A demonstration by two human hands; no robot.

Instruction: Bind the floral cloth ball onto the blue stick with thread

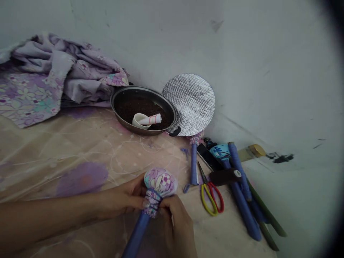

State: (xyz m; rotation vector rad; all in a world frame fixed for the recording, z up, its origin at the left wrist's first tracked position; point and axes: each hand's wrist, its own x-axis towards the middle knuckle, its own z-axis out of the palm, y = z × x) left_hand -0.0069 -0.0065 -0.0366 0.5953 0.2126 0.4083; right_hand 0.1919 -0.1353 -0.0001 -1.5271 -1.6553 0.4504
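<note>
on my feed from the head camera, two bare hands work together near the middle of a pale floral bedsheet [80, 150]. the left hand [120, 196] reaches in from the left, and the right hand [177, 224] rises from the near side. both are almost fully closed, fingers wrapped around the gathered, bunched neck [152, 204] of a floral cloth ball [160, 182], with the two hands touching it from opposite sides. the ball sits at the top of a blue-wrapped stick [136, 234], which slants toward me and runs out of the frame at the near edge.

just right of the hands lie a pair of scissors [209, 198] with yellow and red handles, and a dark brown roll [224, 176] beyond them. a black phone [208, 157] lies farther right, beside a cluster of blue-wrapped sticks [243, 211] and green rods [268, 215]. at the far side, a dark metal pan [126, 94] holds dark grains and a small white mortar [139, 122] with a white pestle [152, 119] resting in it. a round quilted silver disc [188, 104] on a blue handle [194, 165] stands just right of the pan. a heap of lilac floral cloth [53, 79] is piled far left against a white wall [268, 71].
</note>
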